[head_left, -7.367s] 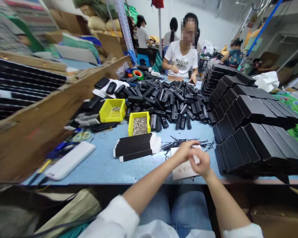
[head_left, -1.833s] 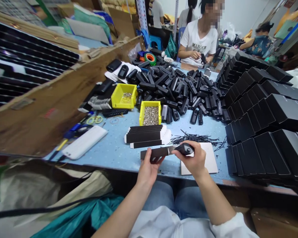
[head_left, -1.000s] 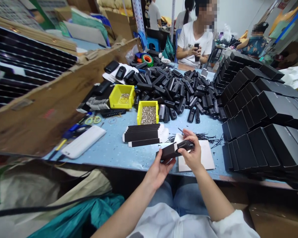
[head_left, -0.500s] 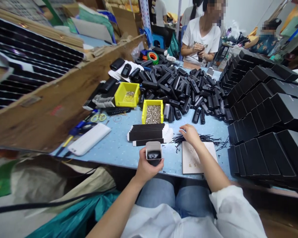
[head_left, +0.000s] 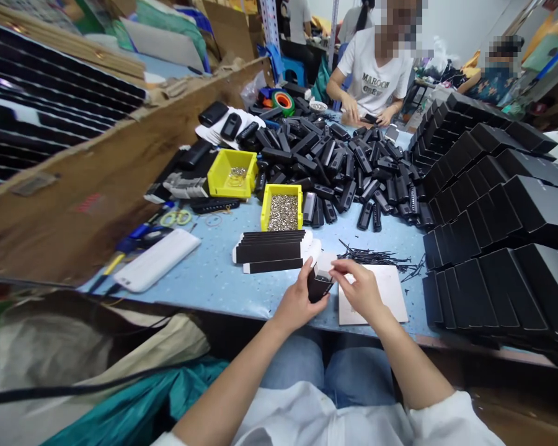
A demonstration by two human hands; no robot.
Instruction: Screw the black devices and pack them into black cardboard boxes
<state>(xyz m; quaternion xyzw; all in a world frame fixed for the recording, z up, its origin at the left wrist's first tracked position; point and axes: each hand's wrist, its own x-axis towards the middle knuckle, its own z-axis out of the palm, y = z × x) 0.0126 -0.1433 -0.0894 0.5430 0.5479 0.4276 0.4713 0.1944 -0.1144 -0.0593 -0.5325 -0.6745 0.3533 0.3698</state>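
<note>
My left hand (head_left: 297, 303) is wrapped round a small black cardboard box (head_left: 319, 286), tilted, with its pale inner flaps standing open at the top. At that open end, the thumb and fingers of my right hand (head_left: 361, 292) are pinched together; what they hold, if anything, is too small to make out. Just beyond the right hand lies a pile of thin black strips (head_left: 376, 256). Partly under that hand is a pale square board (head_left: 385, 297). Flat folded black cartons (head_left: 270, 251) with white ends lie beyond the left hand.
Two yellow bins (head_left: 232, 173) hold small metal parts. A heap of black devices (head_left: 335, 155) spreads over the middle. Stacked black boxes (head_left: 483, 285) wall off the right. A white power bank-like block (head_left: 158, 260) lies left. Across the table sits a co-worker (head_left: 376, 68).
My right hand has come from the strips to the box's open end. My left hand has moved right and turned the box. Across the table, the co-worker's hands have lowered and spread apart.
</note>
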